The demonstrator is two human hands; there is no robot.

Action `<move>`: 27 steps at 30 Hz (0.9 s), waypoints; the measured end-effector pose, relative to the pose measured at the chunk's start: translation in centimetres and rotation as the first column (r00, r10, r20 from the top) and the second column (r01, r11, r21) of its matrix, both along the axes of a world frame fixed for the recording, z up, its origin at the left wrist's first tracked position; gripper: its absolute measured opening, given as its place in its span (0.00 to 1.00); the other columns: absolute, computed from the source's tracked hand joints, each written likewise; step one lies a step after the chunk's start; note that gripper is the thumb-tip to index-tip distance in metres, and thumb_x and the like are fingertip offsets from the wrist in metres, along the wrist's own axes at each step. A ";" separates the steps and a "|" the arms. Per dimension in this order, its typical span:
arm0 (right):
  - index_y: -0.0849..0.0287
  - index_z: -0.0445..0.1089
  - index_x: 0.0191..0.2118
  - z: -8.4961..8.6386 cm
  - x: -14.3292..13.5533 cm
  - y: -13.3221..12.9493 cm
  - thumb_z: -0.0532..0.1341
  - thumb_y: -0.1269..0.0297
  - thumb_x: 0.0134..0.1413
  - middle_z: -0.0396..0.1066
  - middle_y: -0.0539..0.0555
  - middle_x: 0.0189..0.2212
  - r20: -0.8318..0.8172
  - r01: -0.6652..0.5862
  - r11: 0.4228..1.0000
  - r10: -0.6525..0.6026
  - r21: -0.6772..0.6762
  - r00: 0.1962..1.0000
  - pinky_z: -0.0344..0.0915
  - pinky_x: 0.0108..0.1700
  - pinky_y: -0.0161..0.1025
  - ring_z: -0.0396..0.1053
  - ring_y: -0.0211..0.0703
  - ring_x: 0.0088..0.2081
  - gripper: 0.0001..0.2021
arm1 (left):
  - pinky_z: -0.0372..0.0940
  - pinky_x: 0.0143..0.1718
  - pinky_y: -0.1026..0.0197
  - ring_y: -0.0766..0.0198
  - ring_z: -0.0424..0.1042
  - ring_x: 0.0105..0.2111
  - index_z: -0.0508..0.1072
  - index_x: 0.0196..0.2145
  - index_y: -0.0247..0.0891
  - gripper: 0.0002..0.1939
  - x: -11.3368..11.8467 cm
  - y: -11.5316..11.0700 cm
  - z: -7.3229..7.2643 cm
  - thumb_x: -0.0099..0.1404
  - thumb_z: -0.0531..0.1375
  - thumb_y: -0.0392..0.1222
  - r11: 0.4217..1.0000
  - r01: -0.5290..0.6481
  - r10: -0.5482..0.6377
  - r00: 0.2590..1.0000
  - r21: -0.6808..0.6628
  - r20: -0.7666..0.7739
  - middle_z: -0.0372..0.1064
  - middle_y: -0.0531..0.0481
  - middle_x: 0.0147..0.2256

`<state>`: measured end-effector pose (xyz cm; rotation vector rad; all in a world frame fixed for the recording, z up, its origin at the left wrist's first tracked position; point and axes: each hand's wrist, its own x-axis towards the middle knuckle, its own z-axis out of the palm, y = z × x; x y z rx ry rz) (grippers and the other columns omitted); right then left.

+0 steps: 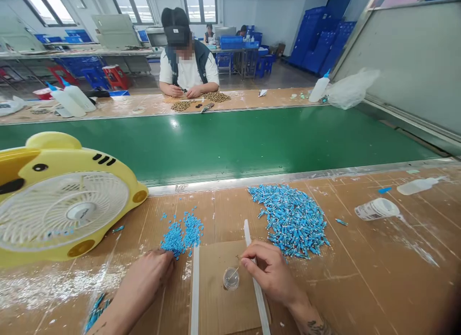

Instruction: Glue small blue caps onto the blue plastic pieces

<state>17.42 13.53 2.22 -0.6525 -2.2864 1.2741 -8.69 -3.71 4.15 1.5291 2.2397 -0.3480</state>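
My right hand (268, 270) pinches a thin stick (234, 273), its lower end inside a small round clear cup (231, 279). The cup stands on a brown cardboard piece (216, 311) with white tape strips along both sides. At the near edge of a pile of tiny blue pieces (180, 235), my left hand (156, 270) is closed, fingers curled downward. Its fingertips are hidden, so what they hold, if anything, cannot be seen. Beyond my right hand lies a large heap of small blue figure-like parts (293, 219).
A yellow animal-shaped fan (72, 200) stands at left. Several blue parts (96, 313) lie near my left forearm. At right are a white tub (376, 208) on its side and a white bottle (419, 185). A green belt (230, 142) separates me from a seated co-worker (189, 61).
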 end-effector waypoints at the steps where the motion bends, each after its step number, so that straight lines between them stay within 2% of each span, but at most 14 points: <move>1: 0.58 0.73 0.32 0.0 0.1 0.1 0.59 0.66 0.59 0.73 0.50 0.28 0.007 -0.012 1.000 0.012 0.000 1.000 0.61 0.35 0.34 0.69 0.38 0.32 0.07 | 0.60 0.34 0.57 0.52 0.75 0.35 0.72 0.32 0.37 0.16 0.0 0.1 0.1 0.69 0.45 0.36 1.000 0.002 -0.002 1.000 -0.005 -0.010 0.74 0.41 0.33; 6: 0.57 0.74 0.33 0.1 0.2 0.5 0.61 0.65 0.58 0.73 0.50 0.29 0.068 -0.149 0.988 0.151 -0.026 0.986 0.61 0.36 0.34 0.68 0.38 0.33 0.05 | 0.60 0.33 0.56 0.51 0.75 0.35 0.72 0.33 0.36 0.14 0.4 0.9 0.4 0.65 0.47 0.30 0.997 -0.009 0.004 0.998 -0.082 -0.063 0.75 0.40 0.33; 10: 0.57 0.76 0.34 -0.1 -0.1 0.3 0.64 0.65 0.56 0.73 0.50 0.31 0.150 -0.186 0.981 0.193 -0.060 0.970 0.60 0.37 0.34 0.68 0.37 0.34 0.03 | 0.57 0.32 0.56 0.50 0.75 0.34 0.72 0.32 0.35 0.14 0.4 1.4 0.4 0.63 0.48 0.29 0.995 -0.017 0.012 0.999 -0.096 -0.050 0.74 0.39 0.33; 14: 0.57 0.76 0.32 -0.1 -0.4 0.1 0.63 0.65 0.58 0.71 0.50 0.28 0.185 -0.185 0.980 0.195 -0.069 0.963 0.59 0.36 0.34 0.67 0.37 0.32 0.06 | 0.53 0.30 0.58 0.53 0.72 0.32 0.71 0.29 0.37 0.13 -0.1 0.4 0.5 0.65 0.48 0.34 0.998 -0.051 0.049 0.998 0.043 0.039 0.73 0.42 0.30; 16: 0.58 0.76 0.31 0.0 -0.5 0.1 0.64 0.64 0.57 0.71 0.50 0.28 0.195 -0.178 0.982 0.189 -0.069 0.963 0.58 0.35 0.34 0.66 0.37 0.32 0.06 | 0.51 0.29 0.60 0.58 0.69 0.28 0.70 0.27 0.38 0.12 -0.3 -0.4 0.6 0.65 0.50 0.38 0.978 -0.138 0.109 0.977 0.155 0.182 0.70 0.46 0.27; 17: 0.58 0.76 0.31 0.0 -0.5 0.1 0.65 0.63 0.57 0.70 0.50 0.28 0.200 -0.172 0.983 0.182 -0.069 0.963 0.58 0.35 0.34 0.66 0.37 0.32 0.06 | 0.51 0.29 0.61 0.60 0.66 0.27 0.70 0.27 0.38 0.12 -0.2 -0.7 0.6 0.65 0.52 0.41 0.955 -0.217 0.151 0.942 0.204 0.299 0.68 0.49 0.25; 18: 0.58 0.76 0.30 -0.1 -0.5 0.2 0.65 0.63 0.57 0.70 0.50 0.27 0.205 -0.164 0.984 0.175 -0.070 0.963 0.58 0.35 0.34 0.66 0.36 0.31 0.06 | 0.50 0.28 0.62 0.62 0.63 0.25 0.70 0.26 0.38 0.12 0.0 -0.9 0.6 0.65 0.53 0.43 0.919 -0.318 0.191 0.876 0.234 0.442 0.66 0.51 0.24; 19: 0.58 0.75 0.30 -0.2 -0.6 0.2 0.65 0.63 0.57 0.70 0.49 0.27 0.211 -0.156 0.985 0.168 -0.071 0.963 0.58 0.34 0.34 0.66 0.36 0.31 0.07 | 0.50 0.28 0.62 0.64 0.60 0.24 0.71 0.26 0.38 0.12 0.4 -0.8 0.4 0.64 0.55 0.45 0.870 -0.431 0.217 0.771 0.241 0.598 0.64 0.53 0.22; 20: 0.58 0.75 0.30 -0.3 -0.6 0.2 0.65 0.62 0.57 0.69 0.49 0.27 0.217 -0.148 0.986 0.160 -0.071 0.963 0.58 0.34 0.33 0.65 0.36 0.31 0.07 | 0.49 0.27 0.63 0.66 0.58 0.24 0.71 0.26 0.38 0.13 1.1 -0.6 0.2 0.63 0.57 0.48 0.810 -0.541 0.212 0.629 0.225 0.748 0.62 0.53 0.22; 22: 0.59 0.75 0.30 -0.7 -0.6 0.1 0.64 0.61 0.58 0.69 0.50 0.26 0.216 -0.150 0.988 0.155 -0.039 0.964 0.57 0.33 0.34 0.65 0.36 0.30 0.08 | 0.50 0.27 0.64 0.67 0.56 0.24 0.72 0.24 0.36 0.13 2.8 0.4 -0.5 0.57 0.63 0.50 0.680 -0.723 0.112 0.270 0.124 0.957 0.61 0.54 0.21; 23: 0.59 0.74 0.30 -0.9 -0.6 0.0 0.64 0.61 0.58 0.69 0.50 0.26 0.206 -0.169 0.986 0.165 0.002 0.965 0.57 0.34 0.34 0.65 0.36 0.31 0.09 | 0.50 0.27 0.64 0.68 0.56 0.23 0.72 0.22 0.36 0.14 3.9 1.2 -1.0 0.53 0.66 0.49 0.628 -0.776 0.022 0.089 0.055 0.996 0.61 0.54 0.20; 25: 0.59 0.73 0.30 -1.3 -0.6 -0.3 0.63 0.61 0.60 0.69 0.51 0.26 0.168 -0.235 0.964 0.213 0.123 0.962 0.56 0.35 0.35 0.64 0.37 0.31 0.10 | 0.48 0.25 0.65 0.70 0.54 0.21 0.70 0.20 0.35 0.15 5.9 2.8 -2.1 0.49 0.69 0.48 0.557 -0.817 -0.152 -0.277 -0.149 0.949 0.59 0.55 0.18; 26: 0.59 0.73 0.30 -1.4 -0.6 -0.5 0.62 0.62 0.60 0.69 0.51 0.26 0.152 -0.274 0.943 0.247 0.188 0.957 0.56 0.35 0.36 0.63 0.38 0.31 0.10 | 0.46 0.23 0.65 0.71 0.52 0.20 0.71 0.22 0.35 0.14 6.7 3.5 -2.6 0.49 0.69 0.46 0.564 -0.789 -0.193 -0.413 -0.244 0.890 0.58 0.56 0.17; 27: 0.60 0.72 0.30 -1.4 -0.6 -0.7 0.62 0.63 0.61 0.69 0.51 0.25 0.143 -0.308 0.919 0.280 0.245 0.949 0.55 0.35 0.36 0.63 0.38 0.31 0.09 | 0.44 0.22 0.65 0.72 0.50 0.19 0.71 0.22 0.35 0.13 7.4 4.0 -3.1 0.49 0.70 0.45 0.577 -0.756 -0.231 -0.513 -0.308 0.827 0.58 0.57 0.17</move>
